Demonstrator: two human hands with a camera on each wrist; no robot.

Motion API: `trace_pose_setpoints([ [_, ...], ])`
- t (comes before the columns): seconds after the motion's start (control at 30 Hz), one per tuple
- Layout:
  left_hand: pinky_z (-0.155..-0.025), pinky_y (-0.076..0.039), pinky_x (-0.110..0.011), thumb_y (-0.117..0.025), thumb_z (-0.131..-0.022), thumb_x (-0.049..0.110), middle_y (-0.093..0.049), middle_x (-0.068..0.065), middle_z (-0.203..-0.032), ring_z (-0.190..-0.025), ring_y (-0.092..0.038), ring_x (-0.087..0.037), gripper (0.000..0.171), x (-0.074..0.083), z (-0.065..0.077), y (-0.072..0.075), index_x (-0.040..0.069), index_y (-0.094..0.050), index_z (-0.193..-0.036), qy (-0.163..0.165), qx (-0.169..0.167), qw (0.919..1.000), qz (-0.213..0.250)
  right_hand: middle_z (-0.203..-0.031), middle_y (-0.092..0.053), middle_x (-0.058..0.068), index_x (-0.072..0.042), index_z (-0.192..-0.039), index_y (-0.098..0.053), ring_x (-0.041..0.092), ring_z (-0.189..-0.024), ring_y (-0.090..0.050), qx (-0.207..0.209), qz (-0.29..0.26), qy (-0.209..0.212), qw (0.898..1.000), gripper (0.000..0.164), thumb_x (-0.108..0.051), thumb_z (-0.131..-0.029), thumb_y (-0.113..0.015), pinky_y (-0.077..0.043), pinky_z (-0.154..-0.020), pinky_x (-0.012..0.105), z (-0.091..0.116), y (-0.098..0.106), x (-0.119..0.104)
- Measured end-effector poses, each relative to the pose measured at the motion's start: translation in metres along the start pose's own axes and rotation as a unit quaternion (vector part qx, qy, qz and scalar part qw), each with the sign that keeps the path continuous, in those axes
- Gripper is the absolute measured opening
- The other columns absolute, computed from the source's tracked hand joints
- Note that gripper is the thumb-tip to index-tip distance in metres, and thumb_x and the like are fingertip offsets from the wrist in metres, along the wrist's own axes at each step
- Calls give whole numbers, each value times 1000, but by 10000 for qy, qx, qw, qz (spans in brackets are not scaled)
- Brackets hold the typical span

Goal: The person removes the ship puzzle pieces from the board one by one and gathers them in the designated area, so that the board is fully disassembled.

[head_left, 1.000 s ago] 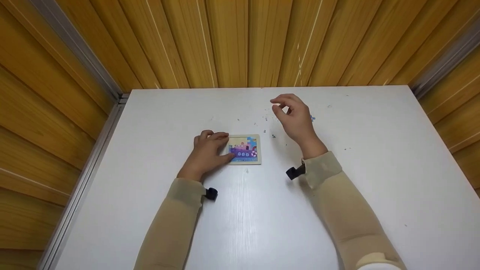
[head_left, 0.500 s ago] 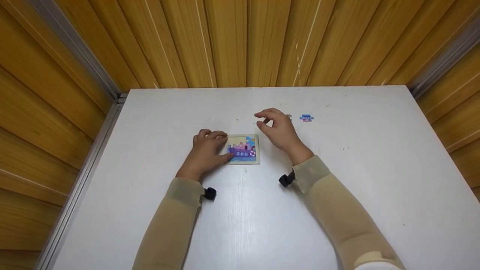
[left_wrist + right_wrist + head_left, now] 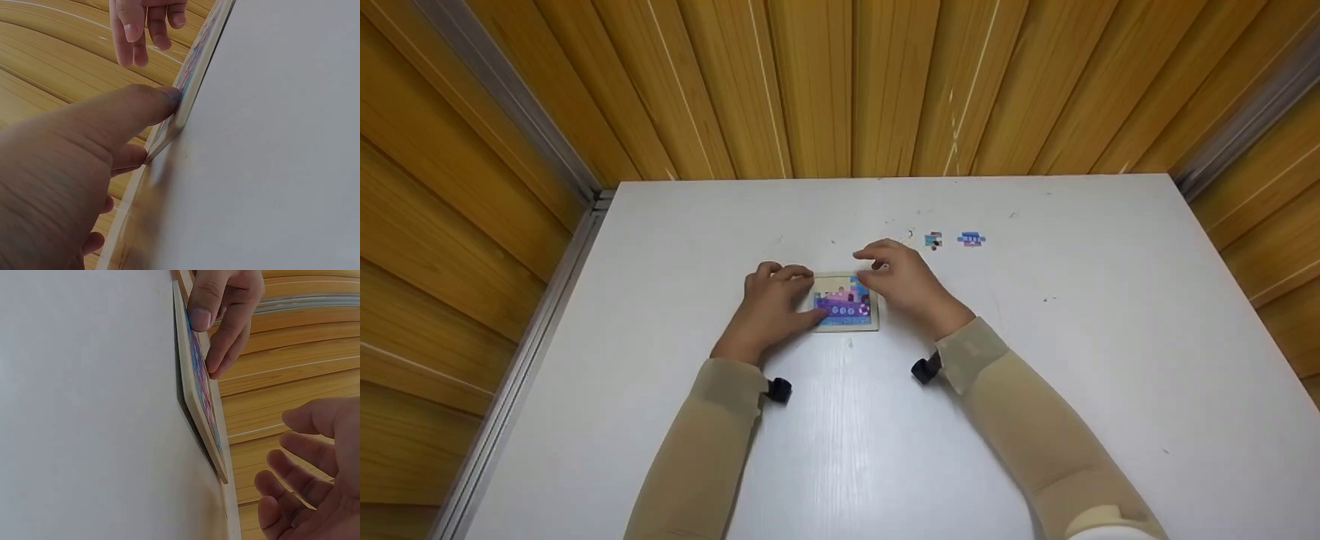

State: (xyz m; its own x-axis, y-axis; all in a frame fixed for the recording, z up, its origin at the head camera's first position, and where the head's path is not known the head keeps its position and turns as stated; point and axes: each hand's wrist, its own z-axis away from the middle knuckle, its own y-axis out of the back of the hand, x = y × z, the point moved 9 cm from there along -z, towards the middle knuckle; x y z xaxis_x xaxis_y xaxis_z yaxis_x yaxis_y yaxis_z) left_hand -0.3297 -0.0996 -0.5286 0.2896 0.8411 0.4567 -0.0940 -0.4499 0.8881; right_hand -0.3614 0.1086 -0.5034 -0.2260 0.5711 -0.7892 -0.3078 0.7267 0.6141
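A small jigsaw puzzle [image 3: 844, 309] in a pale wooden frame lies on the white table. Its picture shows a purple and pink boat on blue water, and bare backing shows at its upper left. My left hand [image 3: 774, 309] holds the puzzle by its left side, the thumb on the picture and a finger at the upper left corner, as the left wrist view also shows. Over the upper right corner hovers my right hand [image 3: 906, 283], thumb and fingers apart. In the right wrist view, no piece shows between the right hand's fingers [image 3: 306, 453].
Behind my right hand lie two loose pieces: a blue and dark one [image 3: 934, 240] and a blue and pink one [image 3: 971, 239]. Small dark specks mark the white table [image 3: 1110, 337]. Yellow wood-panel walls [image 3: 810, 90] enclose its back and sides.
My right hand has come down and left from the back of the table to the puzzle's upper right corner, uncovering the two loose pieces. The left hand has stayed on the puzzle.
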Motion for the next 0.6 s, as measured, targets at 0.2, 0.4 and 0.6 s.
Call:
trace_pose_setpoints([
  [0.2, -132, -34, -58, -86, -97, 56, -67, 1, -160, -153, -47, -34, 70, -3, 1, -2, 14, -74, -151, 88, -12, 9999, 62, -159, -65, 13, -5, -149, -74, 37, -157, -55, -639, 628, 98, 9959, 44, -23, -109, -75, -39, -137, 54, 2, -18, 2],
  [0.4, -132, -34, -58, -86, -97, 56, -66, 2, -162, -155, -46, -33, 70, -3, 1, -1, 14, -74, -152, 131, -13, 9999, 96, -153, -69, 14, -3, -144, -76, 37, -152, -57, -783, 1241, 299, 9887, 38, -17, -109, -75, -41, -135, 52, 1, -23, -1],
  [0.6, -133, -34, -59, -86, -97, 55, -66, 1, -163, -155, -47, -35, 69, -2, 1, -1, 15, -73, -152, 103, -12, 9999, -28, -152, -67, 14, -6, -142, -79, 35, -149, -56, -811, 1518, 463, 9840, 34, -16, -110, -73, -43, -133, 52, 3, -26, -3],
])
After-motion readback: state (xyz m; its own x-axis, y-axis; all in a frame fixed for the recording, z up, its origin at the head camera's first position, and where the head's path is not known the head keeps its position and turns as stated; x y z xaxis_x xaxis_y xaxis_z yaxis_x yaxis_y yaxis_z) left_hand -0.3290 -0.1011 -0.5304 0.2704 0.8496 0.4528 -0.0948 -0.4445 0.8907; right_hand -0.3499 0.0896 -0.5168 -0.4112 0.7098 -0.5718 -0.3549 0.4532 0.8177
